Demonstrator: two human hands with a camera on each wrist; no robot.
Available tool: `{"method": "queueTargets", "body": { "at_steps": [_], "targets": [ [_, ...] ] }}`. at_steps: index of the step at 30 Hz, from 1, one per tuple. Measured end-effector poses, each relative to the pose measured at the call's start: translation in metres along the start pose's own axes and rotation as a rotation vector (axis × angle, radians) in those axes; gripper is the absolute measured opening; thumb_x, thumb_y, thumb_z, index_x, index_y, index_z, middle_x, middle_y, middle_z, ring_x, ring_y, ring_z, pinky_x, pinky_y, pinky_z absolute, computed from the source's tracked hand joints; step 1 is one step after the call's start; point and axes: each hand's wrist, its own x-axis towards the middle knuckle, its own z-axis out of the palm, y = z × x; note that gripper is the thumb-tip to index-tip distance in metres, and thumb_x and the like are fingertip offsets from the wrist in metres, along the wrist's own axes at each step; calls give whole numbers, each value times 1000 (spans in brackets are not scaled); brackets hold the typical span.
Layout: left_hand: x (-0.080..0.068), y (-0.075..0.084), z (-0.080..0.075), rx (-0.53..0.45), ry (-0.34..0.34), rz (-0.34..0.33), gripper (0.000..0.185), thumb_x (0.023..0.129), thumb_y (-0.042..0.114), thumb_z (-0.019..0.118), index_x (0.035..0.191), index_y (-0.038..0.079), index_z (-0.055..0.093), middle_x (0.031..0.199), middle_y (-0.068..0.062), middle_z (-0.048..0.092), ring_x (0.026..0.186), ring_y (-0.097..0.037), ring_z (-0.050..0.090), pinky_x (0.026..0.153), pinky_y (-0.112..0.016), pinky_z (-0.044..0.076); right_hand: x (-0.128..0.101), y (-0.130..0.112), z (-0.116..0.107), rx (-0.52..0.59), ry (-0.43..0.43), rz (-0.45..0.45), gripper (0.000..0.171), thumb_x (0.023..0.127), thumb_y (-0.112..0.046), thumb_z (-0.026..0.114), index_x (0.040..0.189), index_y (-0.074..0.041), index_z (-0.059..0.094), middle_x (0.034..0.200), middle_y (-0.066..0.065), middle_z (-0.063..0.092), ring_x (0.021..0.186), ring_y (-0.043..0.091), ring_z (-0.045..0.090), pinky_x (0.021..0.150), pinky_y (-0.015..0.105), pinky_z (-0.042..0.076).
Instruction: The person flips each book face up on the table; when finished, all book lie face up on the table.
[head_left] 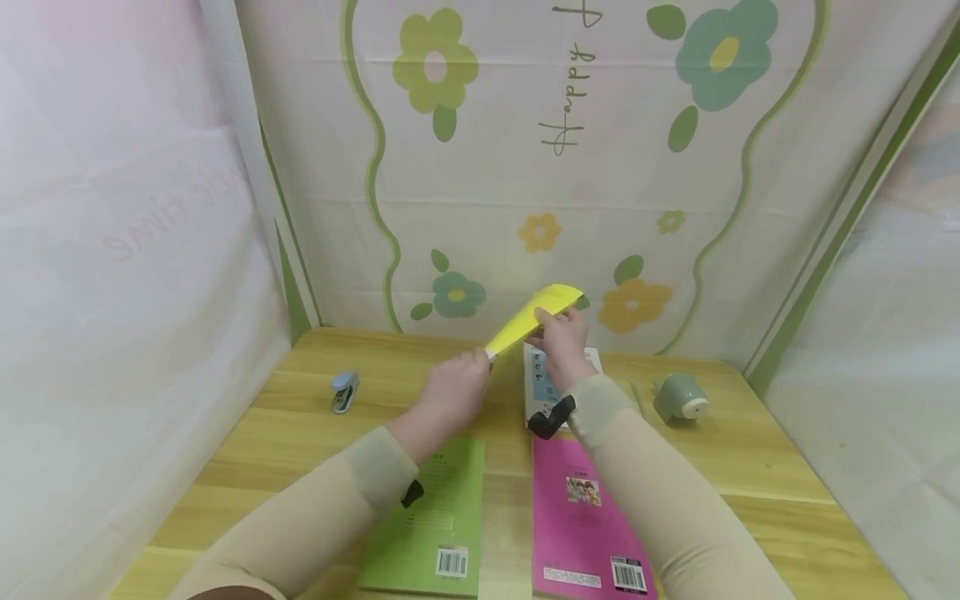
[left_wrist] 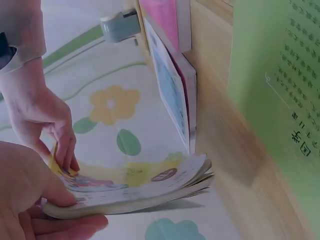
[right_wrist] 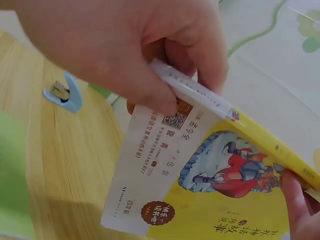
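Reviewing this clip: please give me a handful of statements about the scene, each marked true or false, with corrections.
1. The left hand and the right hand both hold the yellow book. True.
2. The yellow book lies flat on the tabletop. False: the hands hold it up above the tabletop.
3. The green book lies to the left of the pink book. True.
4. The stapler is on the right side of the tabletop. False: it is on the left side.
5. The grey-green sharpener is on the right side of the tabletop. True.
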Motion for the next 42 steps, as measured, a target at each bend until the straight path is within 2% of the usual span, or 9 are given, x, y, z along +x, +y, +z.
{"method": "queueTargets", "body": {
  "at_steps": [3, 7, 10, 15, 20, 26, 32, 37, 42],
  "targets": [
    [3, -5, 1, -128, -40, -48, 27, 94, 21, 68, 108, -1, 62, 79, -6, 62, 61, -16, 58, 49, -22, 50, 2, 2, 0, 32, -32, -17, 45, 97, -13, 63, 137, -6, 45, 120, 18, 61, 97, 30, 68, 80, 34, 59],
    [10, -26, 5, -480, -90, -267, 18, 94, 9, 62, 109, -1, 67, 86, -10, 68, 63, -21, 61, 49, -27, 52, 5, 6, -1, 14, -218, -3, 58, 100, -17, 58, 151, -8, 31, 131, 24, 57, 115, 34, 61, 96, 40, 52],
    [13, -46, 15, -805, -81, -453, 24, 90, -3, 56, 111, -2, 69, 91, -13, 70, 64, -22, 63, 51, -29, 55, 6, 11, 0, -154, -410, 2, 63, 103, -23, 52, 157, -12, 21, 148, 19, 44, 132, 33, 47, 110, 47, 38],
    [13, -66, 35, -1205, -80, -586, 26, 89, -10, 55, 113, -14, 64, 93, -22, 67, 72, -25, 69, 69, -36, 61, 1, 24, 6, -561, -579, -108, 55, 104, -22, 49, 155, -10, 31, 155, 11, 37, 140, 32, 34, 116, 51, 24],
    [9, -77, 43, -1367, -67, -684, 28, 90, -12, 56, 117, -19, 59, 95, -29, 65, 69, -26, 70, 73, -40, 60, 4, 37, 2, -918, -581, -217, 55, 100, -18, 57, 151, -11, 39, 154, 11, 38, 142, 33, 31, 117, 50, 21],
    [3, -92, 43, -1426, -57, -751, 32, 91, -12, 55, 122, -20, 56, 95, -30, 67, 68, -27, 71, 82, -47, 57, 16, 47, -16, -1150, -469, -264, 69, 92, -22, 66, 151, -2, 36, 156, 18, 32, 143, 36, 26, 118, 49, 18],
    [0, -96, 37, -1442, -96, -749, 32, 92, -9, 56, 122, -18, 56, 96, -29, 68, 73, -27, 72, 82, -44, 57, 20, 51, -32, -989, -298, -18, 72, 89, -39, 70, 146, -4, 42, 149, 21, 39, 135, 40, 38, 111, 57, 30],
    [-2, -97, 37, -1451, -125, -763, 32, 94, -6, 57, 124, -16, 56, 97, -27, 69, 78, -30, 72, 80, -40, 58, 18, 53, -34, -763, -326, 148, 53, 94, -33, 66, 135, -2, 56, 129, 20, 60, 114, 37, 59, 98, 51, 48],
    [-4, -98, 38, -1451, -152, -784, 32, 95, -3, 57, 126, -14, 57, 99, -26, 69, 77, -27, 72, 82, -39, 58, 14, 58, -31, -523, -346, 219, 34, 97, -17, 62, 127, -1, 60, 105, 16, 71, 93, 31, 70, 90, 46, 54]
  ]
}}
